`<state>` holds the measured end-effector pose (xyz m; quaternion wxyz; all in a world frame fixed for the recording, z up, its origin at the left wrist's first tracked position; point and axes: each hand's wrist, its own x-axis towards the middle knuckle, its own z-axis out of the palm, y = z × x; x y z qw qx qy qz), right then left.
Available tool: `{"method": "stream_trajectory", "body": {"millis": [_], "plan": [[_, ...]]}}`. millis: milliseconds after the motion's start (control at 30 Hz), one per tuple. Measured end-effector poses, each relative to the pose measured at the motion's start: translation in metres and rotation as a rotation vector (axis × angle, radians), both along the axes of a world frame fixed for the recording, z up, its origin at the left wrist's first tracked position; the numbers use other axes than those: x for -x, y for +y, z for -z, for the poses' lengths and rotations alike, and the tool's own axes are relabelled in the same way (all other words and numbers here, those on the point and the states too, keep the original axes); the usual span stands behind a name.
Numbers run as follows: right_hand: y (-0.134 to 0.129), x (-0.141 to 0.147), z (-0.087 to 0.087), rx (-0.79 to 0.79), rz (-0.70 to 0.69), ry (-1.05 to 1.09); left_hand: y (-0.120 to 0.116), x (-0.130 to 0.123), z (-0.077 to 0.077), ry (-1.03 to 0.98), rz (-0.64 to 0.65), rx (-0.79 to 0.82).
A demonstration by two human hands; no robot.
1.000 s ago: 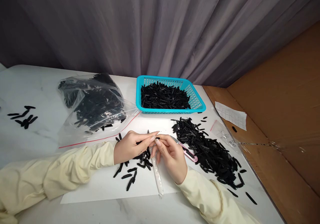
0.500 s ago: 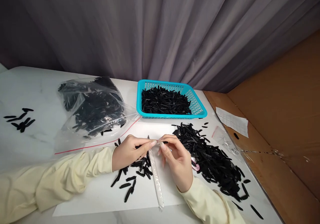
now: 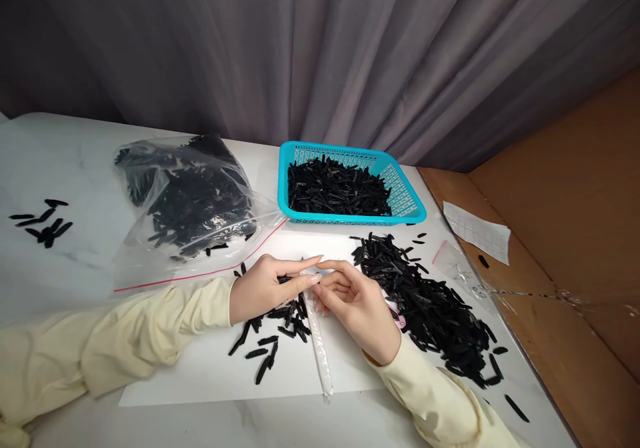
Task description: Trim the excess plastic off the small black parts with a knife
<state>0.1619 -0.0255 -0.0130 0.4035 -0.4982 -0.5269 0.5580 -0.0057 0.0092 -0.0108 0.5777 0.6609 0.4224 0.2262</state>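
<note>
My left hand (image 3: 270, 288) and my right hand (image 3: 355, 301) meet at the fingertips over a white sheet of paper (image 3: 200, 381). The thumb and fingers of each hand are bent toward the same spot; whatever lies between them is too small to make out. Under the fingertips runs a white plastic-wrapped strip (image 3: 323, 361). Small black pieces (image 3: 267, 361) lie loose below my left hand. A large heap of black pieces (image 3: 430, 308) spreads to the right of my right hand, with a pink object (image 3: 400, 319) partly hidden between them.
A blue basket (image 3: 355, 219) of black pieces stands at the back. Left of it lies a clear bag (image 3: 190, 201) full of black pieces. Several more pieces (image 3: 47, 231) are at far left. A paper slip (image 3: 477, 231) and clear plastic (image 3: 465, 278) lie at right.
The view has shifted slightly, so the table items appear higher. My left forefinger has straightened, and the dark piece seen at my right fingertips before is no longer visible.
</note>
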Motion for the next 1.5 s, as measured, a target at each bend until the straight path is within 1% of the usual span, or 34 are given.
{"method": "stream_trajectory", "body": {"millis": [100, 200, 300, 367, 433, 500, 567, 633, 667, 733, 800, 867, 933, 1000, 1067, 1133, 1200, 1233, 1300, 1333, 1400, 1467, 1500], "plan": [[0.000, -0.004, -0.009, -0.102, -0.061, -0.137, 0.000, 0.000, 0.000, -0.004, 0.012, -0.012], [-0.001, -0.010, -0.020, -0.168, -0.161, -0.291, 0.000, 0.001, 0.001, 0.002, 0.070, -0.126], [-0.001, -0.012, -0.028, -0.204, -0.248, -0.377, -0.002, 0.002, 0.002, -0.008, 0.126, -0.255], [-0.002, -0.012, -0.032, -0.197, -0.271, -0.386, -0.004, 0.002, 0.003, -0.024, 0.109, -0.336], [-0.001, -0.011, -0.035, -0.159, -0.265, -0.361, -0.005, 0.002, 0.003, -0.035, 0.072, -0.397], [-0.001, -0.009, -0.038, -0.096, -0.242, -0.304, -0.004, 0.001, 0.003, -0.034, 0.029, -0.401], [0.000, -0.009, -0.039, -0.040, -0.201, -0.261, -0.003, 0.000, 0.001, -0.035, -0.012, -0.309], [-0.001, -0.009, -0.038, -0.053, -0.134, -0.324, -0.002, 0.000, 0.000, -0.063, -0.040, -0.151], [-0.003, -0.007, -0.037, -0.093, -0.106, -0.415, -0.001, -0.001, -0.001, -0.089, -0.050, -0.071], [-0.008, -0.002, -0.034, -0.181, -0.096, -0.686, 0.000, -0.001, -0.004, -0.148, -0.080, 0.054], [-0.015, 0.008, -0.031, -0.220, -0.149, -0.990, 0.000, -0.001, -0.006, -0.199, -0.133, 0.141], [-0.021, 0.019, -0.031, -0.226, -0.208, -1.232, 0.001, -0.001, -0.009, -0.247, -0.170, 0.211], [-0.026, 0.027, -0.032, -0.225, -0.257, -1.386, 0.002, 0.001, -0.010, -0.288, -0.170, 0.276], [-0.026, 0.027, -0.034, -0.203, -0.304, -1.451, 0.003, 0.003, -0.009, -0.318, -0.140, 0.339], [-0.024, 0.018, -0.036, -0.187, -0.329, -1.415, 0.004, 0.004, -0.008, -0.339, -0.104, 0.393], [-0.019, 0.002, -0.037, -0.224, -0.308, -1.253, 0.005, 0.005, -0.007, -0.354, -0.076, 0.422], [-0.015, -0.018, -0.040, -0.278, -0.241, -0.969, 0.005, 0.005, -0.006, -0.352, -0.059, 0.435], [-0.013, -0.027, -0.042, -0.272, -0.202, -0.808, 0.005, 0.005, -0.005, -0.348, -0.051, 0.439], [-0.009, -0.044, -0.047, -0.167, -0.152, -0.498, 0.006, 0.005, -0.005, -0.336, -0.038, 0.446], [-0.008, -0.051, -0.049, -0.101, -0.127, -0.392, 0.006, 0.005, -0.005, -0.328, -0.036, 0.448], [-0.007, -0.060, -0.053, -0.036, -0.039, -0.293, 0.007, 0.005, -0.006, -0.309, -0.035, 0.450], [-0.008, -0.064, -0.054, -0.076, 0.071, -0.284, 0.008, 0.005, -0.007, -0.288, -0.027, 0.455], [-0.009, -0.063, -0.053, -0.109, 0.104, -0.289, 0.008, 0.006, -0.007, -0.278, -0.015, 0.456]]}}
